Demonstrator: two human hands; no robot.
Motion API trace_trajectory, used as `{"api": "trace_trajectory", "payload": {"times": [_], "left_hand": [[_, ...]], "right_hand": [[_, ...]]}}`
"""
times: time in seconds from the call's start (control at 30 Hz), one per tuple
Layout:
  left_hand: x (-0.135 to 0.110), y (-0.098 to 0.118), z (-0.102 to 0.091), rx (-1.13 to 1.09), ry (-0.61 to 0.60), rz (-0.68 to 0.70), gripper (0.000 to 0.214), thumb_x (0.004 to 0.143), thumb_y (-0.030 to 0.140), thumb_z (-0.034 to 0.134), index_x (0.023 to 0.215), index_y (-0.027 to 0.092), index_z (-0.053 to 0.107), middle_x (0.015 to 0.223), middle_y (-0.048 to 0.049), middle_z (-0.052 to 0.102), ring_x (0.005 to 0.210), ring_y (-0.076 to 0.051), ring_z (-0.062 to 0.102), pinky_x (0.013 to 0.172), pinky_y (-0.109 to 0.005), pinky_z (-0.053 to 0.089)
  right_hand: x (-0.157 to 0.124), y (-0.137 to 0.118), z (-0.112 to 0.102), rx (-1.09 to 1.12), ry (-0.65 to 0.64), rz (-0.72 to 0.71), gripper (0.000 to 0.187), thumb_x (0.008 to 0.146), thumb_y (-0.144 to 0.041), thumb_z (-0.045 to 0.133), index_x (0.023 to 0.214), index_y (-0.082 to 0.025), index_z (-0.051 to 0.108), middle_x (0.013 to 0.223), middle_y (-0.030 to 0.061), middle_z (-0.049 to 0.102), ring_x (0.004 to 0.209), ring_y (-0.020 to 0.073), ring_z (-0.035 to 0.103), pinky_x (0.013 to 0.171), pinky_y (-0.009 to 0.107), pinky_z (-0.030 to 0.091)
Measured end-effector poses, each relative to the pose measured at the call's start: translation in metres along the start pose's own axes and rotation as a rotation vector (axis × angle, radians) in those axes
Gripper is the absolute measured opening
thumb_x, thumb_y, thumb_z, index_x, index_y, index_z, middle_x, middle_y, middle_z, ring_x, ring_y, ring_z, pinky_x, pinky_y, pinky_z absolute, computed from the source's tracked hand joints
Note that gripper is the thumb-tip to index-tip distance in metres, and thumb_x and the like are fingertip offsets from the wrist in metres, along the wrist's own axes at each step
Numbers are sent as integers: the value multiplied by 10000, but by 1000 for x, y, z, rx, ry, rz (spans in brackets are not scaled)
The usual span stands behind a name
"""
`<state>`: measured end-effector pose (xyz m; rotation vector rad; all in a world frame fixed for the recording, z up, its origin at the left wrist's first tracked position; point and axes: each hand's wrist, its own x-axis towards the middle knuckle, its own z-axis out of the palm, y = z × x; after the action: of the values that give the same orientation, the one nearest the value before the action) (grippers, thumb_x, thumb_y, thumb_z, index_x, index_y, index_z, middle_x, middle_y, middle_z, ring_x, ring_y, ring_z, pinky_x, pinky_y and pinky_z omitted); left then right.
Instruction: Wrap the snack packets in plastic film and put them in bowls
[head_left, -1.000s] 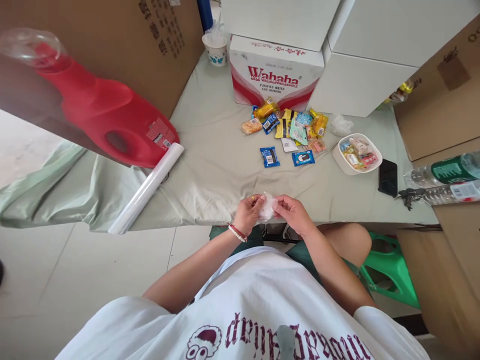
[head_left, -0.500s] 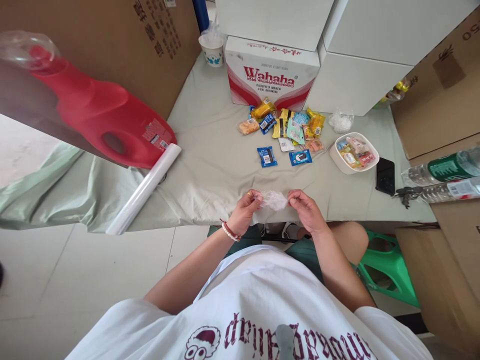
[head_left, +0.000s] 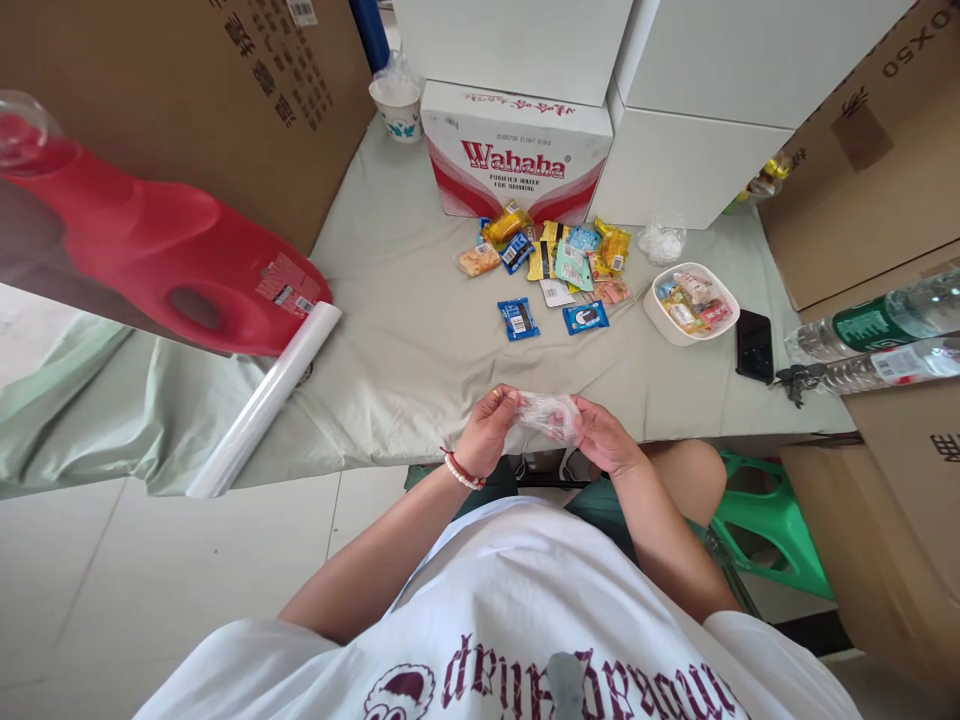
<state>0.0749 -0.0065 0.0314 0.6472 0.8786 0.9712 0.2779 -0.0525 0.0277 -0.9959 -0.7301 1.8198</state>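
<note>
A crumpled, see-through plastic cover [head_left: 541, 412] with a gathered edge is stretched between my two hands, above the front edge of the cloth. My left hand [head_left: 486, 432] pinches its left end between thumb and fingers. At the other end, my right hand [head_left: 606, 437] grips it, with the fingertips partly hidden by the film. Ahead of my hands lie two blue snack packets [head_left: 519, 319] and a pile of wrapped snacks [head_left: 555, 258]. To the right stands a white bowl [head_left: 651, 312] filled with wrapped snacks.
A red bottle [head_left: 172, 260] and a white film roll [head_left: 262, 405] lie at left. Behind are a Wahaba-style printed carton [head_left: 517, 150], a paper cup [head_left: 395, 112] and crumpled clear plastic [head_left: 663, 241]. A phone [head_left: 754, 347] and plastic bottles [head_left: 892, 318] lie at right.
My right hand has moved further into the plastic cover, which now wraps over its fingertips. The cover is opened out a little more. The whole view has shifted slightly.
</note>
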Motion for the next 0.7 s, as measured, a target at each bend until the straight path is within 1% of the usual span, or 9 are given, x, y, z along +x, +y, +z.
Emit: {"api": "trace_trajectory", "payload": {"times": [0.1, 0.2, 0.3, 0.37, 0.43, 0.5, 0.6, 0.67, 0.7], "left_hand": [[2, 5, -1, -94, 50, -35, 450, 712, 519, 882, 796, 196, 579, 800, 18, 635, 763, -119, 609, 715, -258, 519], [3, 6, -2, -72, 94, -40, 459, 726, 516, 872, 814, 201, 549, 777, 34, 612, 672, -89, 592, 630, -226, 504], [5, 1, -4, 5, 169, -17, 484, 760, 569, 833, 829, 210, 516, 700, 64, 554, 563, -60, 540, 530, -188, 426], [7, -3, -5, 35, 213, -6, 494, 772, 597, 810, 837, 217, 503, 673, 73, 526, 539, -57, 529, 492, -179, 383], [9, -7, -6, 41, 256, 6, 495, 779, 616, 788, 846, 224, 493, 669, 76, 511, 533, -59, 522, 471, -178, 361], [11, -10, -8, 48, 325, 40, 489, 793, 626, 763, 846, 234, 475, 660, 80, 482, 521, -63, 495, 446, -180, 329], [16, -11, -13, 67, 423, 103, 466, 828, 625, 718, 847, 247, 446, 670, 83, 433, 503, -68, 428, 425, -192, 271], [18, -11, -18, 114, 430, 99, 426, 866, 611, 671, 851, 249, 446, 683, 80, 411, 499, -74, 383, 442, -206, 279], [17, -10, -21, 173, 432, 103, 398, 879, 592, 657, 857, 248, 459, 693, 74, 412, 511, -82, 382, 462, -216, 306]], "right_hand": [[0, 0, 0, -2, 132, 26, 458, 671, -531, 943, 893, -229, 680, 928, 13, 722, 858, 172, 684, 828, 354, 603], [2, 1, 0, -56, 295, 13, 471, 630, -528, 956, 831, -222, 659, 788, -17, 677, 720, 140, 652, 705, 307, 597], [5, 3, 1, -157, 474, -112, 468, 620, -544, 941, 827, -222, 673, 719, -36, 632, 608, 111, 563, 563, 253, 513], [5, 3, 3, -220, 541, -212, 436, 650, -548, 914, 851, -228, 697, 724, -35, 631, 596, 110, 528, 537, 252, 474], [4, 3, 6, -262, 548, -267, 397, 684, -543, 890, 868, -237, 717, 726, -31, 636, 591, 114, 511, 540, 263, 461], [1, 2, 9, -288, 521, -276, 366, 701, -530, 881, 870, -243, 730, 716, -31, 633, 579, 114, 503, 548, 274, 466], [-6, 1, 13, -308, 460, -228, 353, 707, -515, 884, 872, -237, 742, 726, -23, 638, 584, 116, 522, 568, 284, 494], [-9, 0, 13, -286, 436, -180, 370, 689, -504, 899, 880, -229, 742, 755, -18, 643, 604, 116, 538, 578, 285, 512], [-11, -1, 12, -264, 440, -159, 384, 673, -497, 909, 885, -225, 739, 769, -18, 641, 609, 113, 542, 574, 280, 514]]}}
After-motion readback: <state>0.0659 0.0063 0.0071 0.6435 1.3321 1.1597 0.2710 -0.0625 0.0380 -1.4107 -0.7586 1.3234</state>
